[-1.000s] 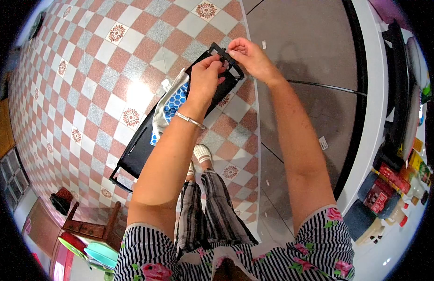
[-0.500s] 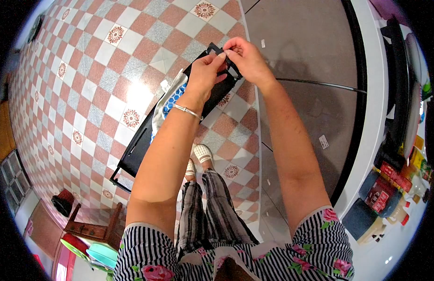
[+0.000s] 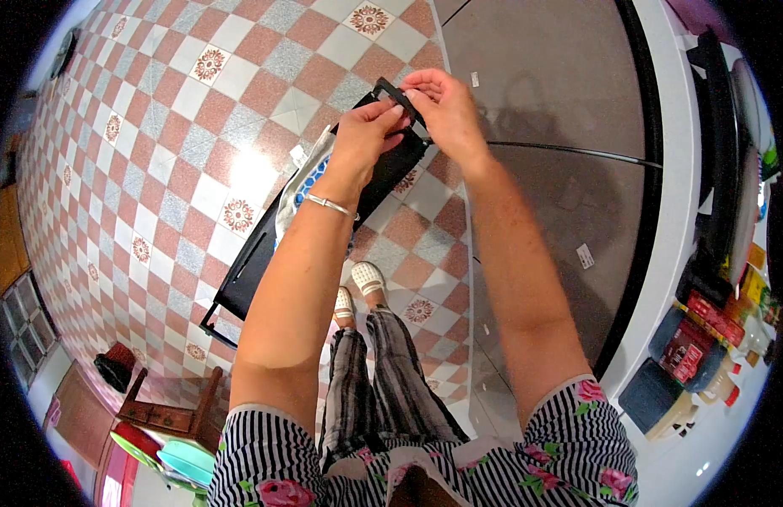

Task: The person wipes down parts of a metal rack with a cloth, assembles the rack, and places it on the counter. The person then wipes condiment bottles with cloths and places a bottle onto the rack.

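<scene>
A long black frame (image 3: 249, 272) with a flat dark panel lies slantwise below my arms, over the tiled floor. Its upper end has a black bar (image 3: 398, 98), where both hands meet. My left hand (image 3: 362, 135) is closed in a pinch at the bar's left side. Close beside it, my right hand (image 3: 446, 110) pinches at the bar's right side, thumb and fingers together. A white cloth with a blue honeycomb pattern (image 3: 312, 179) lies along the frame, partly hidden by my left forearm. What sits between the fingertips is too small to tell.
A grey-brown panelled surface (image 3: 560, 203) with a black edge is on the right. Beyond it, bottles and packets (image 3: 687, 351) stand on a white surface. A wooden stool (image 3: 167, 414) and a turquoise basin (image 3: 187, 459) are at the lower left. My feet are below the frame.
Both hands have shifted slightly at the bar. My right hand has moved a little left and down, closer to my left hand. The frame has stayed nearly in place.
</scene>
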Tool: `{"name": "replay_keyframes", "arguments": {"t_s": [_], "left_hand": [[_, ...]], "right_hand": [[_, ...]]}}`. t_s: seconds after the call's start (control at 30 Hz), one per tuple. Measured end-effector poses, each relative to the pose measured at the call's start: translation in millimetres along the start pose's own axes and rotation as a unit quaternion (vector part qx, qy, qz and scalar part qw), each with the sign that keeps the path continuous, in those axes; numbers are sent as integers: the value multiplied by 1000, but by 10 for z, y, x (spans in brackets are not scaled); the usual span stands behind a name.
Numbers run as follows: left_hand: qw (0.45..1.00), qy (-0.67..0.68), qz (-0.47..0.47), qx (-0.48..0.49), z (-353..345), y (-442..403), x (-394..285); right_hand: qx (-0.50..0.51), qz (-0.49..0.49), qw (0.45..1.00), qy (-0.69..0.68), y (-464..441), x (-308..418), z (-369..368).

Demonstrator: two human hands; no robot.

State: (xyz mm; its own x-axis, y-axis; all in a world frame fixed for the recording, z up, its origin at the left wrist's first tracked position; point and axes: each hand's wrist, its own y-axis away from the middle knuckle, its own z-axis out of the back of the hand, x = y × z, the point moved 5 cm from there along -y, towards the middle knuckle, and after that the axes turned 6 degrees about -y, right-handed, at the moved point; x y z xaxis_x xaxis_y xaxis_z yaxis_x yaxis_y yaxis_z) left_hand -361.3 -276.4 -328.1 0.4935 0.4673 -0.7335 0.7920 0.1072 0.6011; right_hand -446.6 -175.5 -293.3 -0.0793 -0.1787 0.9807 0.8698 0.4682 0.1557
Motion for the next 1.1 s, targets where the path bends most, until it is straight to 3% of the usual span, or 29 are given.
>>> {"name": "replay_keyframes", "arguments": {"t_s": [0.2, 0.43, 0.7, 0.83, 0.93, 1.0, 1.1], "left_hand": [[998, 33, 51, -29, 3, 3, -88], [992, -58, 35, -103, 17, -74, -184], [988, -67, 61, -129, -2, -83, -185], [990, -51, 94, -92, -1, -51, -141], [990, -20, 108, -84, -23, 26, -120], [989, 14, 117, -85, 22, 74, -76], [988, -46, 55, -140, 143, 205, -51]], "right_hand": [[-96, 39, 995, -11, 54, -102, -130], [-145, 91, 982, -84, 72, -224, -151], [-175, 49, 980, -81, 47, -337, -91], [-224, 16, 969, -99, 12, -408, -65], [-265, -76, 951, -141, 63, -421, -24], [-272, -87, 939, -191, 97, -383, 5], [-267, -63, 949, -155, 196, -352, 131]]}}
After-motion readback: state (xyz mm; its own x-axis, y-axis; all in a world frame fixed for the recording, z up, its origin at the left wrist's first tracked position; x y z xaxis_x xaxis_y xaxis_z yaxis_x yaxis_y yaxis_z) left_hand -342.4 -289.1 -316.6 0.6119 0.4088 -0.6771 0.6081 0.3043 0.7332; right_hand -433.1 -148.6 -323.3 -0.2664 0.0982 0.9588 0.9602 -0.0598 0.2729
